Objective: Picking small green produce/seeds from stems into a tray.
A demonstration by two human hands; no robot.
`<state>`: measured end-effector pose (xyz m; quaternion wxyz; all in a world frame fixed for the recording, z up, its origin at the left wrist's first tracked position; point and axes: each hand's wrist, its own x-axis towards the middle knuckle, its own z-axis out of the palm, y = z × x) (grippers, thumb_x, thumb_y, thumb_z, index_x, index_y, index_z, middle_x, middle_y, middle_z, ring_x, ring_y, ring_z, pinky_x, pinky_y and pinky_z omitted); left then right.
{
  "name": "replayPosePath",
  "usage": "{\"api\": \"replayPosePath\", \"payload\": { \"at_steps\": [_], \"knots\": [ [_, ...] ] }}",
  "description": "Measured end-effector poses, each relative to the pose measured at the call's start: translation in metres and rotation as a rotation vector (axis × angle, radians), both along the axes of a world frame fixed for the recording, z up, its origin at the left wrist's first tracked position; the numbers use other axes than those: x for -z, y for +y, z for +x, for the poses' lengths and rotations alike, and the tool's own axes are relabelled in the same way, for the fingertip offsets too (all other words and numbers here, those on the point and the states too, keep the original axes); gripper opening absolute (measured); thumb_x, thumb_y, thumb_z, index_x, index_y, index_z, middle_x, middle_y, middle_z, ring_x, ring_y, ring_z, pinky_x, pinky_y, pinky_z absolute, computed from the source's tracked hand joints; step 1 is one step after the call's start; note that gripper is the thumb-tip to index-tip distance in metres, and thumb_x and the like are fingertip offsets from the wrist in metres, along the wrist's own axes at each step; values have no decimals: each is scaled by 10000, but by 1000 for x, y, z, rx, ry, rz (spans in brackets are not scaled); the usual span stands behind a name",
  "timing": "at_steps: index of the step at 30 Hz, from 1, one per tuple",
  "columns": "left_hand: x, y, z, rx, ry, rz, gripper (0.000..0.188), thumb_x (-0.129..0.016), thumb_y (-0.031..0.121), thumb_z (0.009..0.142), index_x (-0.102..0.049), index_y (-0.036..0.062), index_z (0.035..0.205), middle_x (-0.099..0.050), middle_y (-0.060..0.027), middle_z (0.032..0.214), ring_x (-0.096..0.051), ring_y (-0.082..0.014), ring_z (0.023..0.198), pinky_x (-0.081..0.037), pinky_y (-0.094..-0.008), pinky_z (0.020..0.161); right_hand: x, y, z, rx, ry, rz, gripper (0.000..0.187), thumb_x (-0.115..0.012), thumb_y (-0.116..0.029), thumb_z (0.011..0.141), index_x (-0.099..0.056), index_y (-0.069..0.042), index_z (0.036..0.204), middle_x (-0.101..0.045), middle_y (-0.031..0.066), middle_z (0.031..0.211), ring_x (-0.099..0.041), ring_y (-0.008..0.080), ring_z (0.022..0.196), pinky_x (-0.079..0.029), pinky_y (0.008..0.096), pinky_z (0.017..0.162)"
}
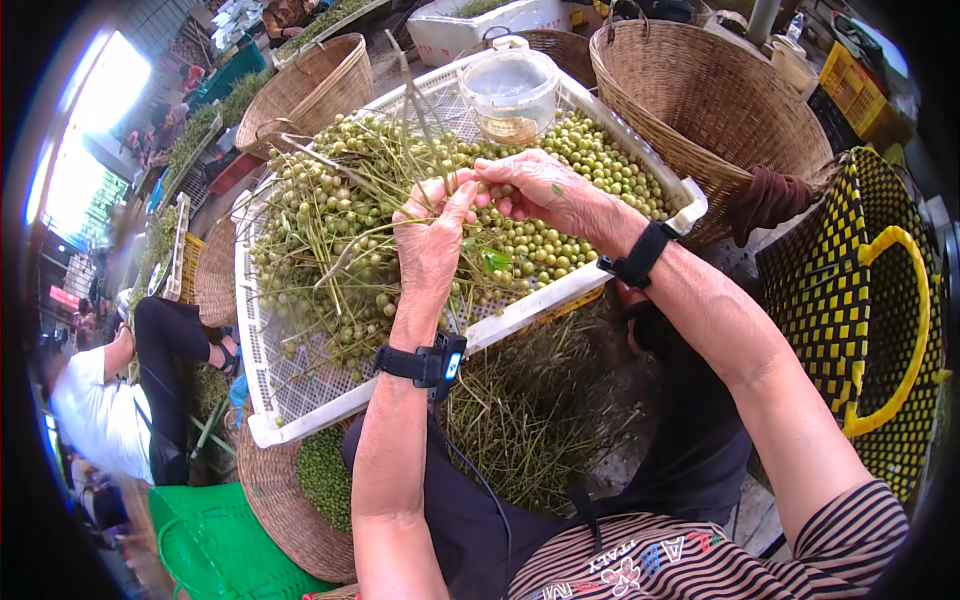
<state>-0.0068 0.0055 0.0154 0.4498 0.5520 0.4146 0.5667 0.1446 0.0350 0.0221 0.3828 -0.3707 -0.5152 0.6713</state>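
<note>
A white mesh tray (pixel 256 330) sits before me, heaped with round yellow-green fruits on thin twigs. At its middle, my left hand (pixel 432 225) is closed round a fruit twig (pixel 412 100), which sticks up past the fingers. Touching it from the right, my right hand (pixel 545 190) has thumb and fingers pinched on a small round green fruit, partly hidden by the fingertips. Stemmed bunches (pixel 330 215) lie on the tray's left side. Loose fruits (pixel 620 170) cover its right side. A clear plastic tub (pixel 510 85) stands at the far edge.
A large wicker basket (pixel 700 100) stands at the far right, another (pixel 310 85) at the far left. A black-and-yellow woven bag (pixel 810 290) is by my right arm. Bare stems (pixel 540 420) lie under the tray. A person in a white top (pixel 100 410) sits at left.
</note>
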Motion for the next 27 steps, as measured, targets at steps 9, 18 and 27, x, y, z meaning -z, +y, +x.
{"api": "replayPosePath", "payload": {
  "at_steps": [9, 18, 27],
  "knots": [
    [4, 7, -6, 93, -74, -121, 76, -583, 56, 809, -634, 0, 809, -617, -35, 694, -531, -73, 604, -408, -189, 559, 4, -3, -4, -84, -84, 160, 327, -478, -322, 876, -652, -56, 803, -604, -13, 678, -442, 36, 542, -346, 185, 462],
    [8, -1, 3, -132, 6, -67, 104, -539, 90, 851, -571, 10, 793, -598, -39, 692, -540, -82, 566, -431, -207, 545, 7, -2, -16, 59, 53, -50, 208, -540, -179, 833, -626, -2, 766, -603, 35, 674, -461, 57, 505, -367, 176, 426],
    [6, 1, 1, -151, -91, -106, 138, -572, 42, 820, -597, 4, 951, -602, -29, 774, -509, -73, 580, -427, -197, 566, 27, 15, -9, 90, 585, -516, 251, -345, -72, 867, -454, 63, 1048, -529, 183, 966, -593, 268, 810, -534, 338, 688]
  ]
}}
